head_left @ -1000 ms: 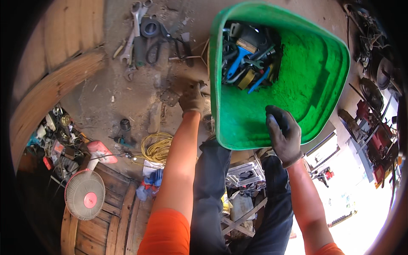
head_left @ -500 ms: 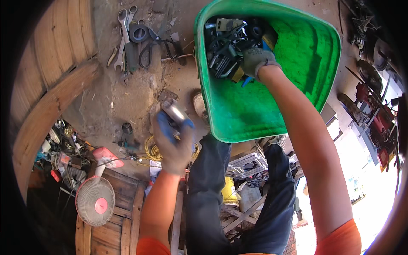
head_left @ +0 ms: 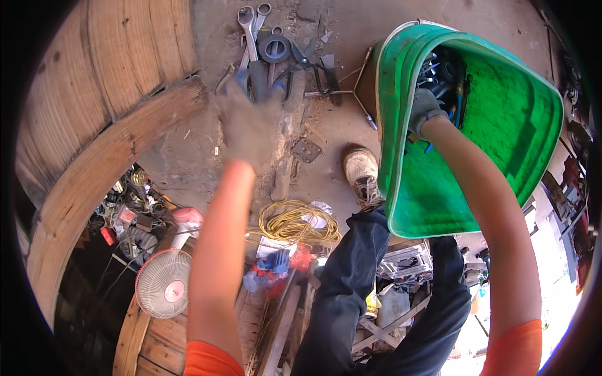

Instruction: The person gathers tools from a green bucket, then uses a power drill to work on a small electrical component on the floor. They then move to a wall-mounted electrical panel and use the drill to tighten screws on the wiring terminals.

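Observation:
My left hand point(head_left: 241, 128), in a grey glove with blue fingertips, is smeared by motion above the tools on the ground; whether anything is in it cannot be made out. By its fingers lie combination wrenches point(head_left: 249, 34), a roll of black tape point(head_left: 274, 48) and dark-handled scissors point(head_left: 321, 72). A dark handle point(head_left: 258, 81) shows between the fingers. My right hand point(head_left: 425, 108), gloved in grey, reaches into a tilted green plastic bin point(head_left: 495, 169) against a heap of dark and metal tools point(head_left: 442, 75). Its fingertips are hidden among them.
A coil of yellow cord point(head_left: 295, 222) lies by my shoe point(head_left: 360, 168). A metal plate with holes point(head_left: 306, 150) rests on the dirt. Curved wooden furniture point(head_left: 119, 138) stands on the left, with a fan point(head_left: 164, 282) below it. Scrap is piled at the right edge.
My left hand has moved up to the ground tools; the shiny metal cylinder it held no longer shows. My right hand stays in the bin. The whole view has shifted, putting the bin further right.

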Action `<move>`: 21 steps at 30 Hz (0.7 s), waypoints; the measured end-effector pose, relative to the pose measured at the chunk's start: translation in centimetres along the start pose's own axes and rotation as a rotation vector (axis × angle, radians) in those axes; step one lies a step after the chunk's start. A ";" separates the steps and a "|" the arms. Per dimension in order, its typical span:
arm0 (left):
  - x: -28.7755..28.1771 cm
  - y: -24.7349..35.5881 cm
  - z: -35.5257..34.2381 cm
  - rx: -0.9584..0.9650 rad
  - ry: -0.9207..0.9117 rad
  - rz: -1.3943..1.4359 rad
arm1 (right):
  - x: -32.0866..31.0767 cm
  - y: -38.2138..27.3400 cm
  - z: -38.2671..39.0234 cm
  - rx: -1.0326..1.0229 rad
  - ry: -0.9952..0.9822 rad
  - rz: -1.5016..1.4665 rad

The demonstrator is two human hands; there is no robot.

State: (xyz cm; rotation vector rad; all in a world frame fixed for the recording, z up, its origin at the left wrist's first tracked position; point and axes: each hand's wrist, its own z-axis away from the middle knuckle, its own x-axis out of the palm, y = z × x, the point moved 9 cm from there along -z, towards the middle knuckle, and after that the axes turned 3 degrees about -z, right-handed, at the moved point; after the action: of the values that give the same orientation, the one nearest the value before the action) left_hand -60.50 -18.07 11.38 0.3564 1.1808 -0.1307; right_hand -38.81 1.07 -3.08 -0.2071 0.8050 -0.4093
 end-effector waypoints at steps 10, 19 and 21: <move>9.2 -5.1 -8.5 -0.041 -0.261 -0.385 | -3.6 2.0 4.1 0.074 0.251 -0.406; 8.5 -2.6 -10.0 -0.003 -0.211 -0.343 | -9.5 3.1 14.0 0.122 0.594 -1.086; 8.5 -3.3 -10.9 0.014 -0.226 -0.262 | -11.6 2.7 16.7 0.108 0.638 -1.130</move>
State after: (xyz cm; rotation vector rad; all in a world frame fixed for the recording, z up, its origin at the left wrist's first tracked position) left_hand -67.80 -16.77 -0.77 0.1919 0.9984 -0.3978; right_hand -32.98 8.88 14.98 -0.4359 1.2393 -1.6382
